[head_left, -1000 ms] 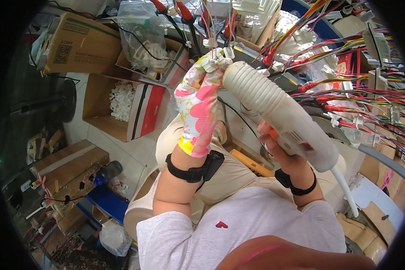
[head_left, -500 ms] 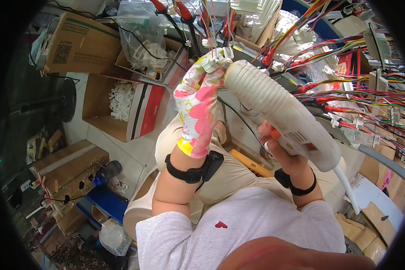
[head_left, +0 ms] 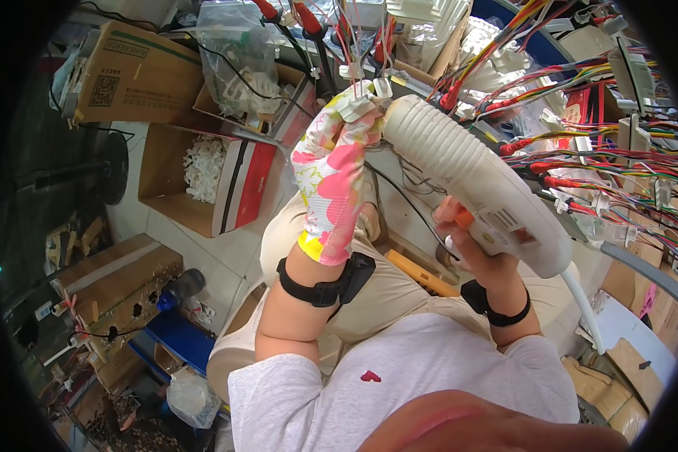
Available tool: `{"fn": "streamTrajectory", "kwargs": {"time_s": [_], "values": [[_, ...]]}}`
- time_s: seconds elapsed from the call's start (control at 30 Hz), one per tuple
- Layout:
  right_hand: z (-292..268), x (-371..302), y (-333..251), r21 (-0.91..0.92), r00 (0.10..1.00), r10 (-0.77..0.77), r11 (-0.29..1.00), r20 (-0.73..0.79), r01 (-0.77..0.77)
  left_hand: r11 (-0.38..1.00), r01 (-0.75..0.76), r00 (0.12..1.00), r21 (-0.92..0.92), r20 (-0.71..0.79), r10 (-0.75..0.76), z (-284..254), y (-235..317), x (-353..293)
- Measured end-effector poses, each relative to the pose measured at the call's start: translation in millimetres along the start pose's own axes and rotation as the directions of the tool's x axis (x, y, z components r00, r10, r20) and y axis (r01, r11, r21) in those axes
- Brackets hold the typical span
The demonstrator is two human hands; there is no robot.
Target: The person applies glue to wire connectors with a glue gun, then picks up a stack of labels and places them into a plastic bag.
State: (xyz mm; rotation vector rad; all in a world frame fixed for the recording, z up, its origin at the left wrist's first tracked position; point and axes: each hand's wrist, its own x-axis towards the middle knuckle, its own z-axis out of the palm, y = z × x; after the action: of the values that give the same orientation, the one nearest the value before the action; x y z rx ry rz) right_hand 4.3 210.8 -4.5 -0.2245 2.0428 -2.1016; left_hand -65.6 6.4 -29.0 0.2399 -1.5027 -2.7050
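My left hand (head_left: pixel 339 132) wears a white glove with pink and yellow flowers. Its closed fingers pinch a small white plastic connector (head_left: pixel 356 108), from which thin wires run upward. In my bare right hand (head_left: pixel 481 245) is a white corded handheld gun (head_left: pixel 471 173) with a ribbed barrel and an orange trigger; its exact kind is not clear. The fingers wrap round its body near that trigger, partly hidden behind it. The barrel's tan tip is close to the gloved fingers, and I cannot tell whether they touch.
Bundles of coloured wires (head_left: pixel 603 160) with red-sleeved clips and white connectors crowd the right. To the left, a cardboard box (head_left: pixel 158 192) holds many small white parts. A clear plastic bag (head_left: pixel 237 60) stands behind it. A black fan (head_left: pixel 113 169) is at the far left.
My right hand has shifted the gun slightly, its barrel tip drawing a little right, away from the gloved fingers. The left hand stays nearly in place, still pinching the connector.
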Motion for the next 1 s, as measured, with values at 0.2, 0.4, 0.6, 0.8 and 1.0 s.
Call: {"fn": "streamTrajectory", "kwargs": {"time_s": [0.2, 0.4, 0.6, 0.8, 1.0], "values": [[-3, 0, 0, -0.006, 1.0, 0.0, 1.0, 0.027, 0.0, 0.992, -0.115, 0.993, 0.053, 0.013, 0.114, 12, 6, 6], [0, 0, 2, 0.055, 0.999, -0.001, 0.998, -0.047, 0.003, 0.982, -0.167, 0.985, 0.085, 0.066, 0.161, 11, 5, 6], [-2, 1, 1, 0.022, 1.0, -0.01, 1.0, -0.025, 0.011, 0.991, -0.134, 0.989, -0.001, 0.069, 0.133, 12, 5, 5], [-2, 3, 2, 0.027, 0.998, -0.049, 0.998, -0.038, 0.05, 0.991, -0.097, 0.992, 0.089, 0.094, 0.088, 8, 3, 5], [-1, 7, 3, 0.164, 0.995, -0.022, 0.986, -0.094, 0.037, 0.994, 0.024, 0.996, 0.109, 0.079, -0.033, 19, 6, 8]]}}
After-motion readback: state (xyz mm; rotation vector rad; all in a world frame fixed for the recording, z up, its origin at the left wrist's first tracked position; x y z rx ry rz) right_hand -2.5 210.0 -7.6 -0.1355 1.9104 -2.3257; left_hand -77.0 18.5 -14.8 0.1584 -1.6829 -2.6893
